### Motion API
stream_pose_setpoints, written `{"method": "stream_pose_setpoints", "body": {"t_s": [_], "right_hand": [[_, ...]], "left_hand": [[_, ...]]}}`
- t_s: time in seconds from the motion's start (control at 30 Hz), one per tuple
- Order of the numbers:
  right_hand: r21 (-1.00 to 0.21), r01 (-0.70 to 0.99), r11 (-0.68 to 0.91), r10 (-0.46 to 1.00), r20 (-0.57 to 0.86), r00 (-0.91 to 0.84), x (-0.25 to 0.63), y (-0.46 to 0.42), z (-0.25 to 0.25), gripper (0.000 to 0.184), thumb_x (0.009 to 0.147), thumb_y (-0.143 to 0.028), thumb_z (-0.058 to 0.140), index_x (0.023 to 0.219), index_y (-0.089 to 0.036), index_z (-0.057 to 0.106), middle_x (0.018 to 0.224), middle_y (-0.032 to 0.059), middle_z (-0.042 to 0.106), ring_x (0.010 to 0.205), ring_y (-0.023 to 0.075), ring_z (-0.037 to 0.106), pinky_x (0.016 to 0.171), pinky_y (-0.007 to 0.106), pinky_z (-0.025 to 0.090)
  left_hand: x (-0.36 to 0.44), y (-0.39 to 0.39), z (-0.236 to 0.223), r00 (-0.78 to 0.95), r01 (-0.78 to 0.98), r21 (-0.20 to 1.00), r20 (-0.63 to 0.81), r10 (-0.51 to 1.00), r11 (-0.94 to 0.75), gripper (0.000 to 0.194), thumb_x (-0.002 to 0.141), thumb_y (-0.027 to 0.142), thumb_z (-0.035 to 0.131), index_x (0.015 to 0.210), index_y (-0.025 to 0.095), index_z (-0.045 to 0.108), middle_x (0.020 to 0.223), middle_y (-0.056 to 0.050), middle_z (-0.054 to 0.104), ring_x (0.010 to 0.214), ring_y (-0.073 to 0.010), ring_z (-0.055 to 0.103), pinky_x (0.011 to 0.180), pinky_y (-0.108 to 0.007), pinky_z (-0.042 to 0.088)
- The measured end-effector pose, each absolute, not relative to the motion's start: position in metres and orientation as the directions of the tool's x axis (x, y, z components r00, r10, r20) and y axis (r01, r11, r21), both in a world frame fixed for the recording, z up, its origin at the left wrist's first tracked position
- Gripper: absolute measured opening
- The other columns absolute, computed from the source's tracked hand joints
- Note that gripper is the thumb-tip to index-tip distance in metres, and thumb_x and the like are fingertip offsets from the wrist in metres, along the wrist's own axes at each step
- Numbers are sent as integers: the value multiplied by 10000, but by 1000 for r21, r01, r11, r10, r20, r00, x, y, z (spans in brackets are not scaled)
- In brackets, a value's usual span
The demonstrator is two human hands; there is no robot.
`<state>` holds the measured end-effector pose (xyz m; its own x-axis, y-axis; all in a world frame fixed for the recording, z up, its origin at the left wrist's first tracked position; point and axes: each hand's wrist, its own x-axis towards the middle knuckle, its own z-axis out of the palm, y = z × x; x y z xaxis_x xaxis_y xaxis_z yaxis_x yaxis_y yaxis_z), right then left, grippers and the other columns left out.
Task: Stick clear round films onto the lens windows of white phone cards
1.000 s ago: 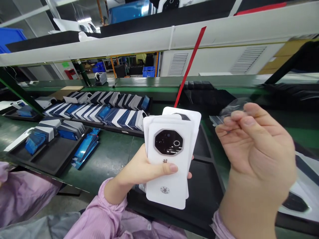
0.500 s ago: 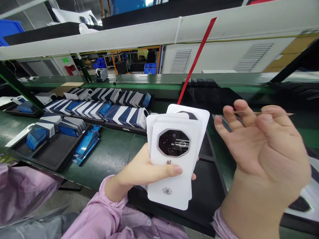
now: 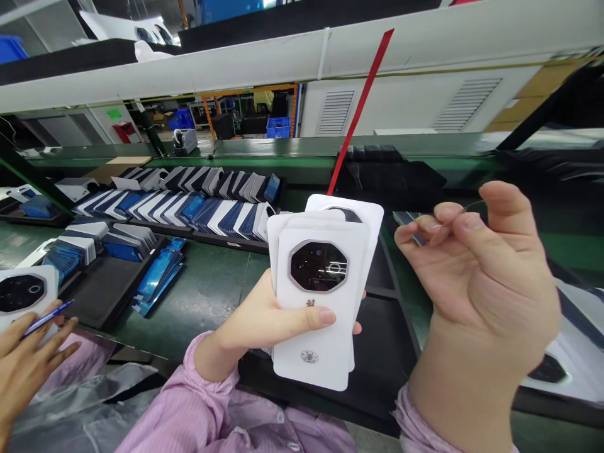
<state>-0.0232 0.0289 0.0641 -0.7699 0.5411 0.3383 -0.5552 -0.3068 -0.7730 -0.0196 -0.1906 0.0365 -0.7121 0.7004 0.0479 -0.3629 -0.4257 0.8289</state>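
At centre frame the left hand (image 3: 264,321) is clamping the fanned white panels (image 3: 325,349), thumb pressing the top one and ideally avoiding its dark camera window (image 3: 318,267), while at right the right hand (image 3: 495,289) is pinching, fingertips nearly closed, what seems a thin film (image 3: 474,204).

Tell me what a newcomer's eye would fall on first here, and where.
Probably the fanned stack of white panels in the left hand, at center, with a glossy black octagon on the front one. Next might be the red strip slanting up above it and the right hand, raised with curled fingers on the right. At the lower left edge, a co-worker's hand with a blue pen also draws attention.
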Motion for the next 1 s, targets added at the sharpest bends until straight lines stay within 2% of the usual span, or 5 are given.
{"method": "stream_pose_setpoints", "body": {"t_s": [0.33,0.47,0.63,0.83,1.0], "right_hand": [[-757,-602,-255,531,411,-741,-22,24,66,400,472,-307,1021,739,-243,730,628,-39,617,592,98,549,631,263,561],[-735,-675,-62,498,563,-659,-14,16,61,289,592,-335,985,711,-240,739,672,-8,693,610,124,631,589,253,552],[-742,-632,224,298,670,-680,-2,2,55,220,744,-181,880,912,-250,756,802,-3,739,693,156,698,642,279,587],[-745,-596,300,158,655,-739,-6,1,52,273,799,-188,829,1008,-253,666,762,-28,722,725,185,731,672,304,588],[-743,-580,334,81,636,-767,-6,4,50,300,825,-219,806,1052,-264,616,753,-45,702,718,187,734,610,285,575]], "left_hand": [[-21,-190,37,-698,-357,834,60,714,-420,371,808,164,822,1164,174,722,1100,-104,742,881,-240,769,778,-347,658],[-25,-188,35,-706,-338,864,30,708,-374,394,782,220,854,1143,161,709,1076,-111,743,877,-257,768,766,-365,654],[-39,-181,28,-712,-248,930,14,702,-271,479,747,311,880,1146,142,674,1061,-139,756,853,-297,773,720,-371,644],[-46,-175,26,-708,-186,955,32,705,-230,504,750,328,854,1180,149,663,927,-108,779,837,-310,774,681,-356,628],[-44,-171,29,-739,-149,971,18,674,-189,377,780,293,734,1099,97,687,810,-42,762,769,-250,735,709,-345,580]]}}
